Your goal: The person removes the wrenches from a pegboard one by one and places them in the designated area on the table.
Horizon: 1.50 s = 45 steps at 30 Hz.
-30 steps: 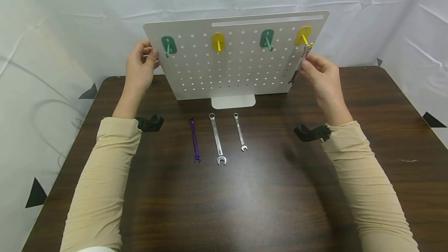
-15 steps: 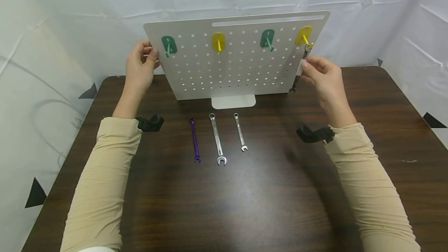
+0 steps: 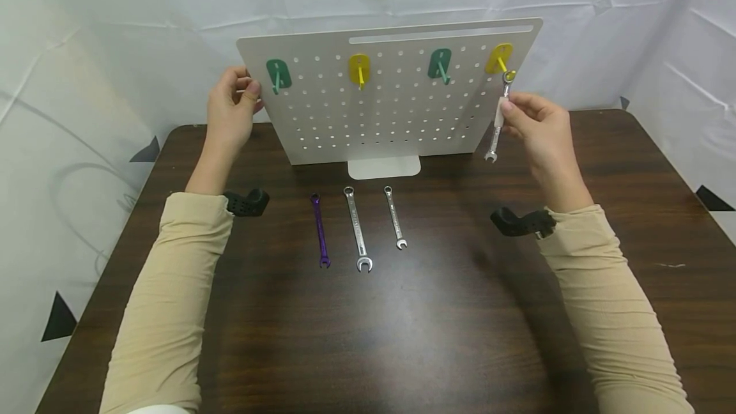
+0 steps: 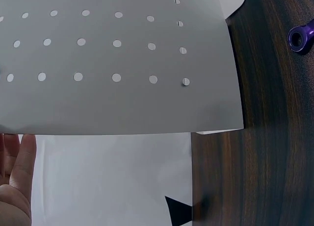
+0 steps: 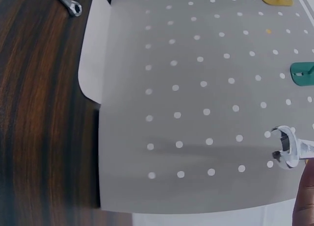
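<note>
A light grey pegboard (image 3: 322,45) stands on the table, and my left hand (image 3: 229,106) grips its left edge, thumb in front. At the board's right side, my right hand (image 3: 543,136) pinches a silver combination wrench (image 3: 494,140) by its white-wrapped middle. The wrench hangs nearly upright, its ring end around the tip of the rightmost yellow hook (image 3: 500,59). Its open-jawed end (image 5: 293,150) points down toward the table, beside the thumb in the right wrist view. In the left wrist view, the left fingers (image 4: 22,172) show at the board's edge.
On the table (image 3: 402,324), in front of the board's foot (image 3: 383,167), lie a purple wrench (image 3: 319,232), a larger silver wrench (image 3: 357,229) and a smaller silver one (image 3: 395,217). Two green hooks (image 3: 278,74) and another yellow hook (image 3: 359,69) sit along the board.
The wrench's lower end has swung right and toward the viewer, so it hangs straighter from the hook. My right hand has shifted slightly right and down; the left hand stays put.
</note>
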Each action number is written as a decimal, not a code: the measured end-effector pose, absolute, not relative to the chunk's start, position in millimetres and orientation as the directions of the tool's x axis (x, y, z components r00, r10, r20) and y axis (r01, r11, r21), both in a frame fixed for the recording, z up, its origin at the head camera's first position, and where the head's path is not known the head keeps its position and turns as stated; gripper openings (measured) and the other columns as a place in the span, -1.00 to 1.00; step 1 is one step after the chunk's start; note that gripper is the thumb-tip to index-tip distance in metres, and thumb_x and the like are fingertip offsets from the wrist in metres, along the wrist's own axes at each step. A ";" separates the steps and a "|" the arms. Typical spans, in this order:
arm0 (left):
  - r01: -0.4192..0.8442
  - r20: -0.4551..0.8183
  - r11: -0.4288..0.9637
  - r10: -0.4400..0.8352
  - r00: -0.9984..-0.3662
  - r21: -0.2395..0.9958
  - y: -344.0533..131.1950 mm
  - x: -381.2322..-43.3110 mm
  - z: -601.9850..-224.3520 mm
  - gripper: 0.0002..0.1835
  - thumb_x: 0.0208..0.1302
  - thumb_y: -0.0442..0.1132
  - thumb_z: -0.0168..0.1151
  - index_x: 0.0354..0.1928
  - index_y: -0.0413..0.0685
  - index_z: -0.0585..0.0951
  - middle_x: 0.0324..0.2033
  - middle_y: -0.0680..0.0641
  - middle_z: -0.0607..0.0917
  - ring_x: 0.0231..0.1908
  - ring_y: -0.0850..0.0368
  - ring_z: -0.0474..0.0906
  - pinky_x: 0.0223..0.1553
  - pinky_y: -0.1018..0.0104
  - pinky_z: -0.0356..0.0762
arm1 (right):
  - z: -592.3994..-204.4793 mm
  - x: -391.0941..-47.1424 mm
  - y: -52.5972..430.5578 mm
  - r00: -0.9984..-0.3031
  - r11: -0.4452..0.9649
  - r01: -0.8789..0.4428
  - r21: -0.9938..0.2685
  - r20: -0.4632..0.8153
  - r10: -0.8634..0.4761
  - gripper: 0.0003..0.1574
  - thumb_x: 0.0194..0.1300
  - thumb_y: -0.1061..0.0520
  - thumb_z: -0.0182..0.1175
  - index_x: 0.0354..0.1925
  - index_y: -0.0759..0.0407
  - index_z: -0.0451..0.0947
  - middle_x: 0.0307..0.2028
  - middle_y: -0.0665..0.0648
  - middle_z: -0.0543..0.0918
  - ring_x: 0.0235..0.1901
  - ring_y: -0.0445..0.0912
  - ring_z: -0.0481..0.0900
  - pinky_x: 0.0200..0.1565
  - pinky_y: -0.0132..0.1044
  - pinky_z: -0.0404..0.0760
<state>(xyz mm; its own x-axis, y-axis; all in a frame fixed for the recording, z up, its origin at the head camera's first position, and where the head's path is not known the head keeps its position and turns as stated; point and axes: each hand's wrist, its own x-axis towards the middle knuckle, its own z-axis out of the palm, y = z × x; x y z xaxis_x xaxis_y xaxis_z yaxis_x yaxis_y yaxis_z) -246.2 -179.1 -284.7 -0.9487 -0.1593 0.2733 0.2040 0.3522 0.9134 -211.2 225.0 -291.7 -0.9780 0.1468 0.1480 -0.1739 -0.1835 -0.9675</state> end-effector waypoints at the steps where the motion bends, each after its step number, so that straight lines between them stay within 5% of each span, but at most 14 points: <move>1: 0.202 0.271 0.351 -0.160 -0.949 0.914 -179.0 -246.2 -284.5 -0.79 0.39 -0.16 0.01 -0.03 -0.05 0.49 -0.28 0.18 0.44 -0.19 0.36 0.47 0.19 0.18 0.58 | -291.4 -210.9 225.4 -0.978 -0.179 -0.173 -0.968 0.147 0.147 -0.88 0.22 0.29 0.26 -0.42 0.10 0.65 -0.49 -0.06 0.68 -0.49 -0.27 0.60 -0.38 -0.53 0.64; 32: 0.184 0.251 0.337 -0.167 -0.954 0.923 -180.2 -248.4 -285.3 -0.78 0.38 -0.15 0.01 0.00 -0.01 0.49 -0.26 0.19 0.45 -0.16 0.34 0.46 0.21 0.17 0.56 | -282.5 -209.1 222.8 -0.982 -0.225 -0.181 -0.957 0.165 0.087 -0.88 0.21 0.34 0.26 -0.41 0.15 0.65 -0.50 -0.03 0.70 -0.51 -0.24 0.62 -0.41 -0.51 0.64; 45: 0.189 0.259 0.346 -0.168 -0.951 0.919 -179.0 -246.5 -284.9 -0.79 0.39 -0.16 0.01 -0.02 -0.02 0.49 -0.27 0.17 0.46 -0.18 0.36 0.47 0.19 0.18 0.57 | -298.7 -200.5 203.1 -0.996 0.017 -0.078 -0.997 0.077 -0.050 -0.95 0.22 0.18 0.30 -0.36 0.02 0.62 -0.47 -0.15 0.65 -0.46 -0.32 0.58 -0.35 -0.54 0.67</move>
